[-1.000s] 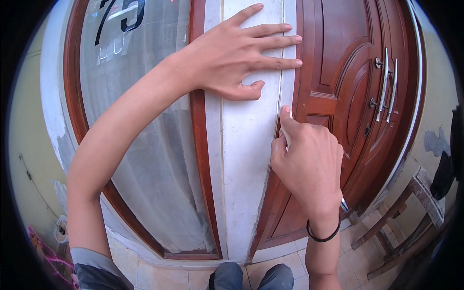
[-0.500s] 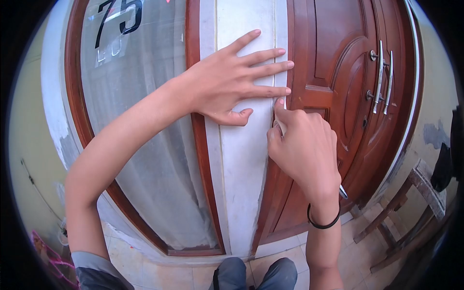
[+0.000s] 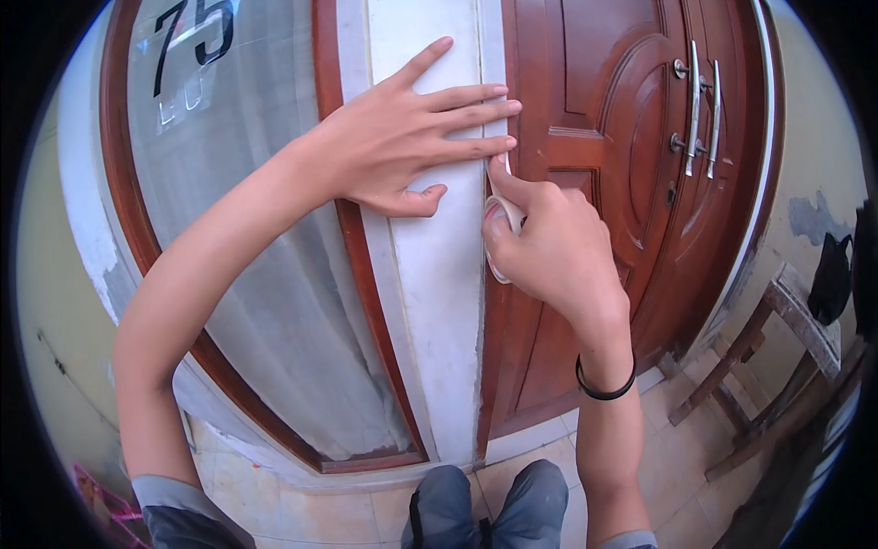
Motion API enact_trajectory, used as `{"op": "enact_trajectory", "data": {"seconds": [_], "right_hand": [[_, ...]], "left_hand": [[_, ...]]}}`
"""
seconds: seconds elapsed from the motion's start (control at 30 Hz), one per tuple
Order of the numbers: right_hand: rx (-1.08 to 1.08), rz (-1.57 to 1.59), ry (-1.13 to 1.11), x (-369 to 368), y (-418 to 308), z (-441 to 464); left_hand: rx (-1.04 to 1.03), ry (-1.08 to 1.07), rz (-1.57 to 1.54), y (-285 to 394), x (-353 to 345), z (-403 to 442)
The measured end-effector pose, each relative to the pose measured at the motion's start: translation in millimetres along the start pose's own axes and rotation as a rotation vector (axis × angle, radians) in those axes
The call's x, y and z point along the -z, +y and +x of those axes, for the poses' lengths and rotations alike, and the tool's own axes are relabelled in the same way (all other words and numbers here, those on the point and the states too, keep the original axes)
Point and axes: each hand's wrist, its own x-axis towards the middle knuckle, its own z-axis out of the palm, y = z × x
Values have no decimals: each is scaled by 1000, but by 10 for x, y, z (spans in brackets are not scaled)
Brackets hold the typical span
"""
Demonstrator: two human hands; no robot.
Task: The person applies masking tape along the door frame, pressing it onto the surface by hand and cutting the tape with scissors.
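My left hand (image 3: 393, 133) lies flat with spread fingers across the white wall strip (image 3: 437, 302) between window and door. Its fingertips reach the edge beside the brown wooden door frame (image 3: 492, 366). Just below them, my right hand (image 3: 558, 247) is closed around a roll of whitish tape (image 3: 508, 212). The index fingertip of that hand presses on the strip's edge, close to my left little finger, where a narrow pale strip shows. Part of the roll is hidden behind the fingers and thumb.
The carved wooden door (image 3: 631, 110) has long metal handles (image 3: 692, 110). On the left stands a curtained window (image 3: 247, 229) marked 75. A worn wooden stool (image 3: 777, 320) with a black bag (image 3: 830, 279) is at the right. Below are floor tiles (image 3: 329, 512).
The view has shifted, so door, wall and hands appear further left and higher. More of the tape roll shows below my right thumb. A shiny tip beside my right wrist is no longer visible.
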Motion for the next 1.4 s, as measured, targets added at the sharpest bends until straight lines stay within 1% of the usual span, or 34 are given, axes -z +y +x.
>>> {"op": "enact_trajectory", "data": {"seconds": [0.03, 0.1, 0.13, 0.17, 0.23, 0.27, 0.33, 0.4, 0.47, 0.53, 0.6, 0.63, 0.73, 0.8, 0.87, 1.03, 1.23, 1.4], "right_hand": [[-9, -1, 2, -16, 45, -44], [29, 204, 107, -154, 157, -182], [22, 203, 103, -262, 203, -283], [47, 252, 243, -390, 233, -405], [37, 288, 420, -621, 264, -592], [33, 291, 410, -672, 248, -657], [26, 290, 513, -769, 262, -727], [86, 271, 608, -832, 244, -733], [68, 155, 543, -827, 164, -811], [70, 106, 522, -909, 164, -880], [10, -56, 407, -942, 196, -954], [15, -116, 407, -985, 239, -954], [14, -159, 360, -954, 249, -950], [11, -173, 334, -938, 247, -959], [11, -185, 315, -903, 236, -942], [11, -253, 219, -803, 181, -841], [-25, -313, 129, -725, 118, -758], [-67, -304, 155, -756, 88, -743]], "left_hand": [[7, -12, 6, 13, 4, 4], [0, -4, 7, 26, -14, -5], [2, -1, 15, 42, -33, -9], [5, -3, 9, 56, -36, -17], [17, -17, 1, 72, -68, -37], [19, -24, -8, 71, -77, -49], [3, 26, 30, 61, -101, -43], [-2, -28, 48, 63, 6, -14], [-83, -46, 66, -16, -47, -22], [-81, -27, 39, -31, -93, -44], [-78, -19, 66, -29, -111, -41], [-70, -20, 54, -25, -137, -46], [-77, -1, 53, -45, -151, -68], [-93, 32, 125, -47, -167, -86], [-87, 26, 79, -50, -176, -88], [-90, 14, 132, -47, -174, -88], [-92, 26, 107, -58, -203, -96], [-104, 37, 116, -66, -216, -106]]}}
